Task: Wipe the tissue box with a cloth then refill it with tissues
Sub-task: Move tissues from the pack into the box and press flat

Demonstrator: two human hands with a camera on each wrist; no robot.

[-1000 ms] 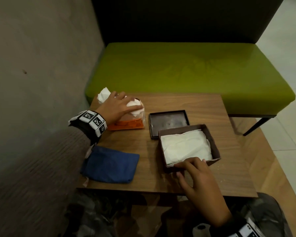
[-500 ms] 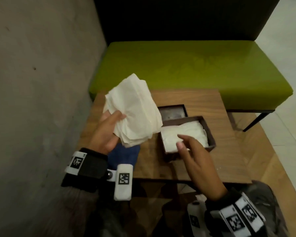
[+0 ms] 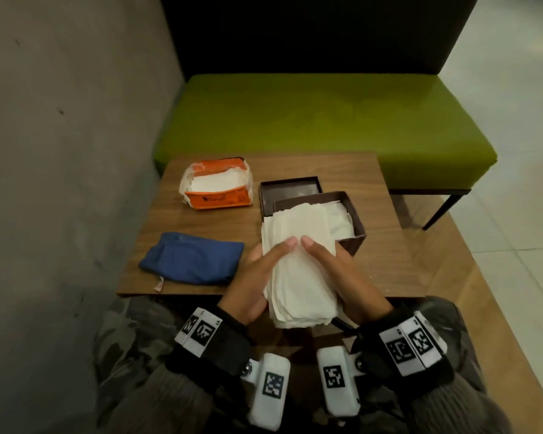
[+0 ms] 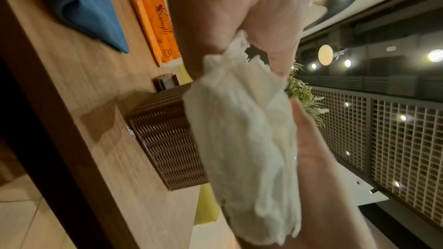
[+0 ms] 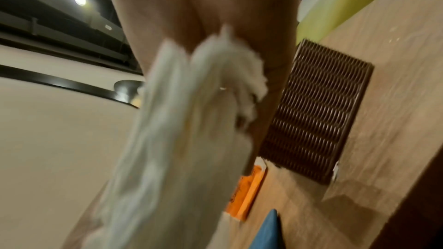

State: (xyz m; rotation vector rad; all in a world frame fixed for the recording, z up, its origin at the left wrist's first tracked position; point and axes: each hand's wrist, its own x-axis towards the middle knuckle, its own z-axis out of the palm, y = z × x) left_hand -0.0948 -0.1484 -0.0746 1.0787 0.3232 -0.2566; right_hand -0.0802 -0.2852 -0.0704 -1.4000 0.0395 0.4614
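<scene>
Both my hands hold a stack of white tissues above the table's near edge, just in front of the box. My left hand grips its left side and my right hand its right side, thumbs on top. The brown woven tissue box stands open behind the stack, with white tissues lying inside. Its dark lid lies flat behind it. The folded blue cloth rests on the table to the left. In the wrist views the tissues hang between the palms, beside the box.
An opened orange tissue pack with tissues in it sits at the table's far left. The small wooden table stands against a grey wall on the left. A green bench lies behind it. My lap is below the near edge.
My left hand lifted a stack of tissues off the orange pack and brought it to the near side. My right hand left the box's front wall and took hold of the stack.
</scene>
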